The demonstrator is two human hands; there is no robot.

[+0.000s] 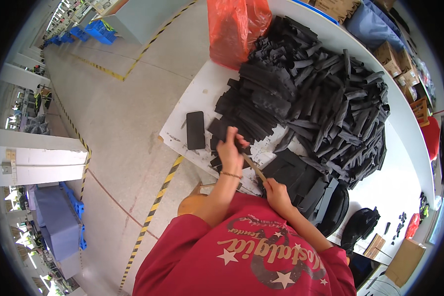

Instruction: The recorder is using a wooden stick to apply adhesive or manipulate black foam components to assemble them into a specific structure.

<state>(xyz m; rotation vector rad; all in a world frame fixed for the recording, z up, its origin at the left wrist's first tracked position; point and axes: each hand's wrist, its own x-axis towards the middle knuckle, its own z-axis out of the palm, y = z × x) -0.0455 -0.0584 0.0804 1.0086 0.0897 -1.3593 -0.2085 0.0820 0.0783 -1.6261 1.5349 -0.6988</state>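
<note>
My left hand (229, 152) is closed on a flat black piece (217, 127) over the near left corner of a white table (180, 114). Lower and to the right, my right hand (277, 193) is wrapped round a thin tan stick (254, 167); its far end reaches up to my left fingers. Stacked black strips (254, 121) lie just beyond my left hand. Flat black sheets (290, 172) spread out beyond my right hand. To the left of my left hand rests a black phone-like slab (195, 130).
A large heap of black rolled strips (338, 108) covers the table's right part. An orange-red plastic bag (234, 32) stands at the far edge. Black bags (359, 224) sit at the right. Yellow-black tape (155, 204) marks the floor at left.
</note>
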